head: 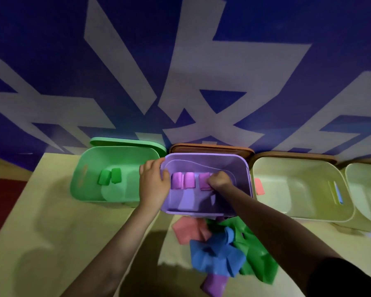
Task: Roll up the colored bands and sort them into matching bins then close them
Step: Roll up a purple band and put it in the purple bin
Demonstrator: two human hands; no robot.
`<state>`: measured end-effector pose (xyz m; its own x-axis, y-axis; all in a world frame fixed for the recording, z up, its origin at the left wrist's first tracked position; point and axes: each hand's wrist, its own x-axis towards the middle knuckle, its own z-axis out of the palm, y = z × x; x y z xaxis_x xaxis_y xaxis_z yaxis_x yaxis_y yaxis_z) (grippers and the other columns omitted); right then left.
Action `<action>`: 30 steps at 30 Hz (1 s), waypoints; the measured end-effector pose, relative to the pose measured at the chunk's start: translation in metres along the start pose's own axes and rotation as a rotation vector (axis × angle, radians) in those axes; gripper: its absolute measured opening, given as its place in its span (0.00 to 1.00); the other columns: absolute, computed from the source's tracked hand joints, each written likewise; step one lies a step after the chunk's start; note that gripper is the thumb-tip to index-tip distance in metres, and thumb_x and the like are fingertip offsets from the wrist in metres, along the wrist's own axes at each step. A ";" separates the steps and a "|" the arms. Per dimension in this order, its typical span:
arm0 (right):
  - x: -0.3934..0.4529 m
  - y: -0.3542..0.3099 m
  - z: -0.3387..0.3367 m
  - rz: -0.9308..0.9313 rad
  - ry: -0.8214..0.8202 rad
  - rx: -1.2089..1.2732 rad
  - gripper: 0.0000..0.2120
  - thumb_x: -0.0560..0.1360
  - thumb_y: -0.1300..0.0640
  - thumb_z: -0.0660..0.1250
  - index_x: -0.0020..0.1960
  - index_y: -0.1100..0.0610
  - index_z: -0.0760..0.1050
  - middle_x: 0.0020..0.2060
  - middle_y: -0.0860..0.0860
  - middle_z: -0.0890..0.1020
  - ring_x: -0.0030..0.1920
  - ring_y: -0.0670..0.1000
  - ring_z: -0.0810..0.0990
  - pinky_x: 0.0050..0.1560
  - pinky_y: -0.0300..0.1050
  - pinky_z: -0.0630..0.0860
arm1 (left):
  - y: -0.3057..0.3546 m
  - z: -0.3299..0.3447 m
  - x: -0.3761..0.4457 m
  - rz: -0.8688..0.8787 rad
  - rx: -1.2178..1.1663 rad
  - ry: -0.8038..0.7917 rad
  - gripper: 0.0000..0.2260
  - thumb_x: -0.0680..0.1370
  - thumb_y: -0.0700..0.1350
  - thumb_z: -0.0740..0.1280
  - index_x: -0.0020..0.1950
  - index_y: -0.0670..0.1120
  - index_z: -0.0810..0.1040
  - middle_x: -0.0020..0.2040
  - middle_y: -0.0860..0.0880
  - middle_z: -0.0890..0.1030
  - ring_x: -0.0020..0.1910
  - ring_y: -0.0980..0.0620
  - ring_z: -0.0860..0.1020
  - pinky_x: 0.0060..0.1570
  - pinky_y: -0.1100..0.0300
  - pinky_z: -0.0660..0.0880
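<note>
Step in hand: third purple roll (205,181) going down in the purple bin (242,168), beside two purple rolls (183,180) already lying side by side on its floor; sorting looks less than half done
Right hand (220,181): inside the purple bin, fingers curled down onto the third roll, a closed grip on it
Left hand (153,183): on the bin's left rim, fingers hooked over the edge, steadying it
Purple bin: middle of the row along the far edge of the bench (58,221), open, its brown lid (212,147) propped behind
Green bin (81,168): left of the purple one and touching it, open, two green rolls (110,176) on its floor, green lid (126,142) behind
Pale bins (298,189): two to the right, open; a pink tag on the nearer one's left wall and a blue tag on its right wall; what lies inside is not clear
Unrolled pile (221,249): pink, blue, green and purple bands heaped on the bench just before the purple bin, overlapping
Next move, as judged: let go of the roll, draw the hand out, pick one band off the heap
In the way: the bands lie tangled, so lifting one may drag others; the right forearm crosses over the heap
</note>
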<state>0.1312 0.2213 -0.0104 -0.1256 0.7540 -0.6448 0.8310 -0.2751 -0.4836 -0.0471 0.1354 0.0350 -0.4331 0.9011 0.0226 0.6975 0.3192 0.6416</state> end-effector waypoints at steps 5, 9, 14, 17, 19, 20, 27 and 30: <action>0.007 -0.010 0.002 0.117 0.006 -0.008 0.13 0.80 0.61 0.58 0.62 0.62 0.74 0.62 0.57 0.78 0.63 0.56 0.76 0.49 0.41 0.74 | -0.010 0.004 0.001 -0.018 -0.124 -0.011 0.15 0.79 0.37 0.59 0.65 0.42 0.74 0.60 0.42 0.73 0.55 0.43 0.75 0.57 0.50 0.73; 0.023 0.002 0.013 0.034 0.049 -0.246 0.12 0.81 0.61 0.57 0.61 0.61 0.75 0.60 0.57 0.80 0.60 0.57 0.78 0.48 0.43 0.72 | -0.009 0.007 0.002 -0.019 -0.131 0.011 0.14 0.80 0.37 0.59 0.65 0.42 0.74 0.60 0.42 0.73 0.55 0.44 0.75 0.56 0.54 0.72; 0.018 -0.003 0.011 0.073 0.005 0.116 0.14 0.79 0.60 0.61 0.60 0.65 0.76 0.57 0.60 0.80 0.59 0.58 0.78 0.31 0.31 0.67 | -0.013 0.008 0.002 -0.009 -0.154 0.020 0.14 0.79 0.37 0.60 0.64 0.42 0.75 0.59 0.42 0.73 0.54 0.44 0.75 0.55 0.52 0.73; 0.019 0.000 0.011 0.067 -0.008 0.023 0.13 0.77 0.60 0.62 0.59 0.66 0.76 0.56 0.62 0.80 0.58 0.60 0.78 0.32 0.34 0.66 | -0.015 0.009 0.001 -0.001 -0.160 0.022 0.14 0.79 0.37 0.60 0.64 0.42 0.75 0.59 0.43 0.73 0.54 0.44 0.75 0.54 0.51 0.74; 0.018 -0.002 0.012 0.017 0.003 -0.033 0.11 0.77 0.60 0.62 0.54 0.66 0.78 0.55 0.62 0.81 0.57 0.60 0.79 0.33 0.39 0.69 | -0.016 0.010 0.001 -0.006 -0.163 0.024 0.14 0.79 0.37 0.60 0.65 0.43 0.74 0.60 0.43 0.73 0.55 0.45 0.75 0.55 0.51 0.74; 0.020 0.000 0.012 -0.004 0.003 -0.067 0.10 0.79 0.60 0.61 0.50 0.65 0.78 0.55 0.62 0.81 0.57 0.60 0.79 0.36 0.40 0.71 | -0.016 0.010 0.001 -0.008 -0.166 0.026 0.14 0.79 0.37 0.60 0.65 0.43 0.74 0.60 0.43 0.73 0.55 0.45 0.75 0.56 0.51 0.73; 0.027 0.008 0.020 -0.086 0.093 -0.013 0.14 0.79 0.57 0.63 0.47 0.67 0.80 0.46 0.64 0.83 0.48 0.63 0.81 0.53 0.53 0.77 | -0.017 0.011 0.001 -0.001 -0.196 0.048 0.15 0.78 0.36 0.60 0.64 0.42 0.75 0.59 0.43 0.73 0.55 0.44 0.75 0.56 0.50 0.74; 0.028 0.007 0.019 -0.092 0.104 -0.034 0.13 0.78 0.55 0.65 0.39 0.61 0.77 0.44 0.62 0.82 0.46 0.61 0.80 0.50 0.48 0.75 | -0.017 0.012 0.000 0.004 -0.199 0.046 0.15 0.78 0.36 0.60 0.64 0.43 0.75 0.59 0.43 0.73 0.55 0.44 0.75 0.56 0.50 0.73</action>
<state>0.1234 0.2287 -0.0433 -0.1467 0.8334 -0.5328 0.8366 -0.1828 -0.5163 -0.0518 0.1337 0.0146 -0.4596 0.8863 0.0575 0.5746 0.2474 0.7801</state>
